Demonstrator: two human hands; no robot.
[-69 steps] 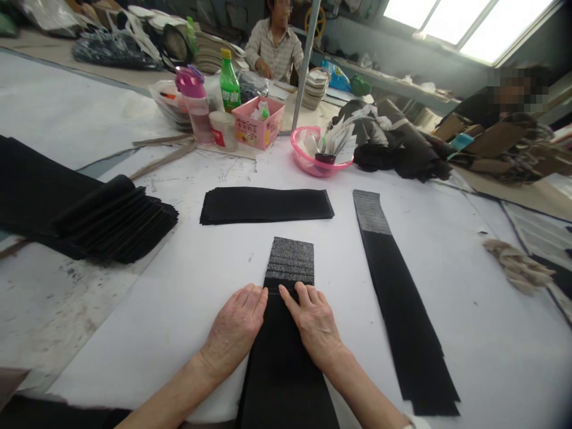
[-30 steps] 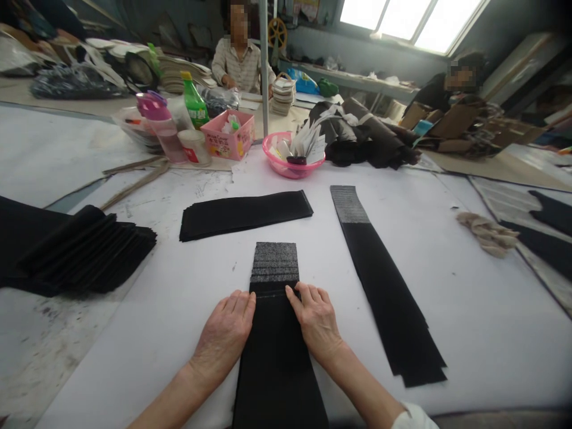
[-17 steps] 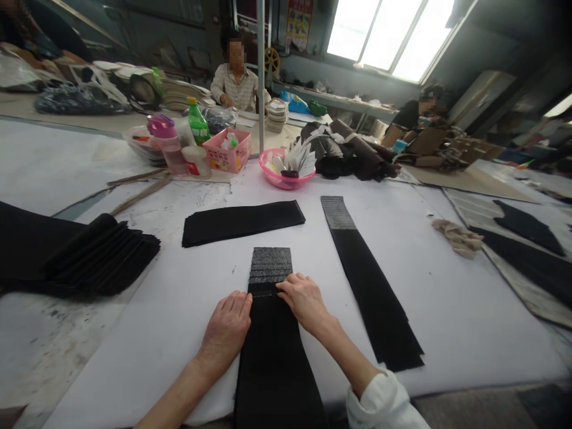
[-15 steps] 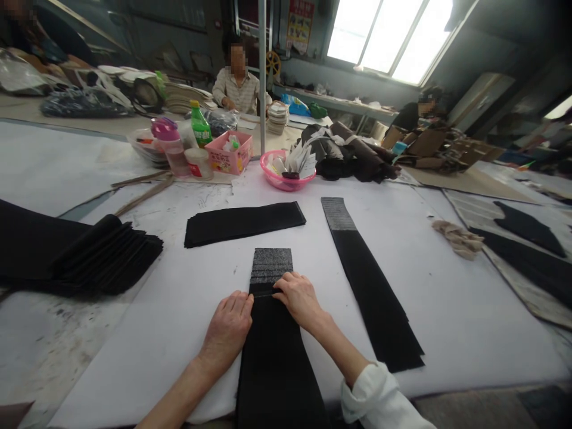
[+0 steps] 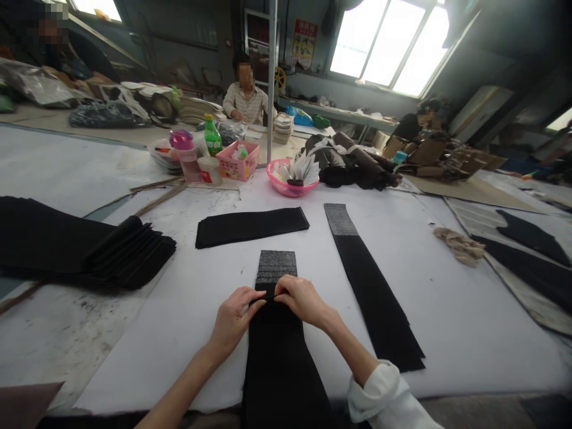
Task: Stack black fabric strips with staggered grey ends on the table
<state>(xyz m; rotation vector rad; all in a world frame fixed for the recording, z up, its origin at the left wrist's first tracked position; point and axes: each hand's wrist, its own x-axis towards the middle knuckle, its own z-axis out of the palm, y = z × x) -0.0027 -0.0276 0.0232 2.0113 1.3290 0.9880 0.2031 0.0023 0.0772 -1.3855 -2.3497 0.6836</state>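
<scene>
A stack of long black fabric strips (image 5: 279, 363) lies lengthwise in front of me on the white table (image 5: 447, 310), its far end fanned into grey steps (image 5: 277, 265). My left hand (image 5: 235, 319) and my right hand (image 5: 300, 298) both pinch the far edge of the top strip, fingers curled together. A second fanned row of black strips (image 5: 369, 286) lies to the right. A flat pile of black strips (image 5: 251, 226) lies crosswise beyond my hands.
A large heap of black strips (image 5: 89, 250) sits at the left. At the back stand a pink bowl (image 5: 292, 179), a pink box (image 5: 238, 162), a green bottle (image 5: 213, 136) and cups. A beige rag (image 5: 460, 245) lies right. Other people sit at tables beyond.
Both hands went from lying flat on the stack to pinching the top strip's far edge, fingertips drawn together. The camera tilted up.
</scene>
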